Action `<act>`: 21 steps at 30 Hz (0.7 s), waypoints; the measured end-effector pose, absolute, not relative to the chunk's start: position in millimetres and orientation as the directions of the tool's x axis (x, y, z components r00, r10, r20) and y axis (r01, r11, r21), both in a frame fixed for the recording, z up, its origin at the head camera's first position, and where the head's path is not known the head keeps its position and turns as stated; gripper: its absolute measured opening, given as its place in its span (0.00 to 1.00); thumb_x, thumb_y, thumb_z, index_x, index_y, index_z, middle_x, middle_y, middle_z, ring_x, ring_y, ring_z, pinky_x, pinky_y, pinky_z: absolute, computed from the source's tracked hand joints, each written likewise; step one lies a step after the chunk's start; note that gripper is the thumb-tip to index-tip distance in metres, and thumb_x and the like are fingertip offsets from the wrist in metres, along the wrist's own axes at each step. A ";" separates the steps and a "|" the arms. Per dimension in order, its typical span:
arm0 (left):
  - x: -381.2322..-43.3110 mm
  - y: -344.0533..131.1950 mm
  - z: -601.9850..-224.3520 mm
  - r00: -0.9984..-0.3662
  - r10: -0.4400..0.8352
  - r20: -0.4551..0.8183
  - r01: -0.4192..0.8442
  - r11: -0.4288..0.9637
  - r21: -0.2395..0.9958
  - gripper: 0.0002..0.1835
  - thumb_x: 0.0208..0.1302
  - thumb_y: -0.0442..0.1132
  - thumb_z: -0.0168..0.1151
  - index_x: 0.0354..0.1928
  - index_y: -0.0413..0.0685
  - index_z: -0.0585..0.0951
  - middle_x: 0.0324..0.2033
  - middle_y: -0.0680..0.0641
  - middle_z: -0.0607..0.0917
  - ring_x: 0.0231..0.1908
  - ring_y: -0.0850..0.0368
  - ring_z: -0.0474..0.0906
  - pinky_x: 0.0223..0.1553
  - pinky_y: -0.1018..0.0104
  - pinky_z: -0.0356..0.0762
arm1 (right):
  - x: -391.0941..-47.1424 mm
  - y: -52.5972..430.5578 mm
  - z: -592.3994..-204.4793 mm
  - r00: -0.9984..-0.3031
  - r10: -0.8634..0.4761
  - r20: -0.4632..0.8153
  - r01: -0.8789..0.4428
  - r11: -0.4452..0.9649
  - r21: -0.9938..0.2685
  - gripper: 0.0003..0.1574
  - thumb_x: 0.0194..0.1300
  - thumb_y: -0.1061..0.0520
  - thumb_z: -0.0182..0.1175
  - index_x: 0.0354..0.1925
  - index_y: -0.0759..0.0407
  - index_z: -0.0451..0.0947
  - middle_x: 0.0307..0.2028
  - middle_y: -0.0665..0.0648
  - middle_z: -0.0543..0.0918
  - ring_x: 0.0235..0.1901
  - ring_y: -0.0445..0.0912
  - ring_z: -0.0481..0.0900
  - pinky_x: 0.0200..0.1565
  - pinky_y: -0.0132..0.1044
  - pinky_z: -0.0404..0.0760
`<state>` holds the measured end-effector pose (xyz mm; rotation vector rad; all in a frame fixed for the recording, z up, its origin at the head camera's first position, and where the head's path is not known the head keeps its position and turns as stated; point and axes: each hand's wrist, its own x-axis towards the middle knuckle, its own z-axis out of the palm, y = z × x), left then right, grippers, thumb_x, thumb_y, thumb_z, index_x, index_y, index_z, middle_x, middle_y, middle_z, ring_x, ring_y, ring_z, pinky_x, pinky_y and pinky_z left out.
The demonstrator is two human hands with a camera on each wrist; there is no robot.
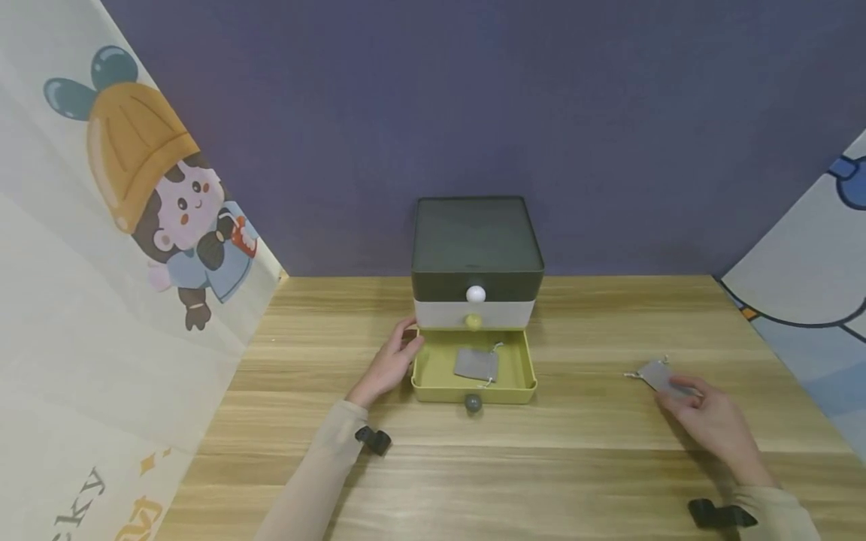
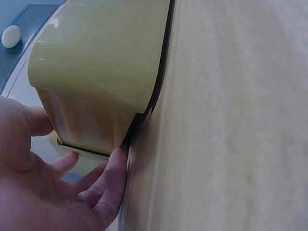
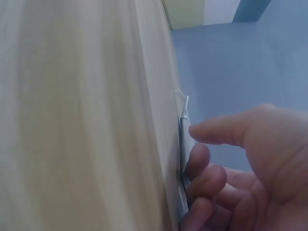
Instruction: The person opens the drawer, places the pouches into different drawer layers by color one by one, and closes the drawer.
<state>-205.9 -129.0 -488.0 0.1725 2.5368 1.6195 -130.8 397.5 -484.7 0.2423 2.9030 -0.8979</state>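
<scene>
A small desktop drawer box (image 1: 477,237) has its lowest drawer (image 1: 433,394), yellow-green, pulled out. Inside that drawer lies a grey drawstring pouch (image 1: 476,364) with white cords. My left hand (image 1: 392,368) is at the left side of the drawer box, where the drawer meets it; in the left wrist view its thumb and fingers spread along the drawer's side wall (image 2: 86,120). To the right, a second grey drawstring pouch (image 1: 655,372) lies on the table. Over its near end is my right hand (image 1: 713,421), fingers loosely bent at the pouch, thumb apart from them.
The wooden table (image 1: 582,466) runs back to a dark blue wall (image 1: 325,150). White printed panels (image 1: 68,300) stand at both sides. A grey knob (image 1: 473,403) sticks out of the open drawer's front. The drawers above it, with white (image 1: 476,294) and yellow-green knobs (image 1: 473,321), are closed.
</scene>
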 end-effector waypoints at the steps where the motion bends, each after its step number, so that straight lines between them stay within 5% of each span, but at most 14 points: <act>1: -205.9 -129.1 -487.8 -0.985 0.164 -0.044 0.028 0.414 0.910 0.32 0.84 0.49 0.50 0.83 0.50 0.59 0.74 0.34 0.73 0.73 0.34 0.73 0.72 0.38 0.74 | -131.3 399.3 -485.1 -0.983 0.119 -0.137 0.175 0.818 -0.548 0.46 0.79 0.37 0.57 0.71 0.75 0.68 0.31 0.59 0.86 0.26 0.43 0.74 0.28 0.33 0.69; 7: -205.6 -128.8 -485.3 -0.984 0.173 -0.052 0.021 0.395 0.918 0.32 0.85 0.48 0.50 0.83 0.50 0.58 0.74 0.33 0.72 0.73 0.34 0.72 0.73 0.38 0.73 | -134.3 410.5 -487.8 -0.981 0.128 -0.147 0.187 0.827 -0.530 0.44 0.80 0.38 0.53 0.69 0.77 0.68 0.46 0.76 0.88 0.34 0.46 0.80 0.32 0.34 0.74; 13: -204.4 -128.4 -484.2 -0.984 0.171 -0.046 0.026 0.398 0.917 0.32 0.85 0.47 0.49 0.83 0.49 0.58 0.74 0.33 0.72 0.72 0.33 0.73 0.73 0.37 0.73 | -135.1 416.5 -487.8 -0.969 0.148 -0.198 0.231 0.830 -0.507 0.45 0.80 0.38 0.53 0.69 0.77 0.67 0.51 0.78 0.86 0.41 0.58 0.85 0.35 0.36 0.75; 17: -204.5 -128.5 -484.7 -0.984 0.170 -0.044 0.027 0.397 0.917 0.32 0.85 0.47 0.49 0.84 0.50 0.58 0.74 0.33 0.72 0.72 0.33 0.73 0.73 0.37 0.73 | -134.9 418.3 -486.9 -0.962 0.151 -0.226 0.248 0.829 -0.502 0.47 0.80 0.36 0.53 0.70 0.77 0.67 0.54 0.79 0.85 0.50 0.71 0.83 0.40 0.49 0.81; 21: -204.8 -128.5 -485.1 -0.984 0.174 -0.040 0.032 0.392 0.919 0.32 0.85 0.47 0.49 0.84 0.48 0.58 0.75 0.33 0.72 0.72 0.33 0.72 0.73 0.37 0.72 | -135.0 420.1 -486.9 -0.963 0.159 -0.218 0.250 0.829 -0.500 0.46 0.80 0.36 0.54 0.70 0.76 0.69 0.47 0.72 0.89 0.47 0.66 0.85 0.42 0.50 0.80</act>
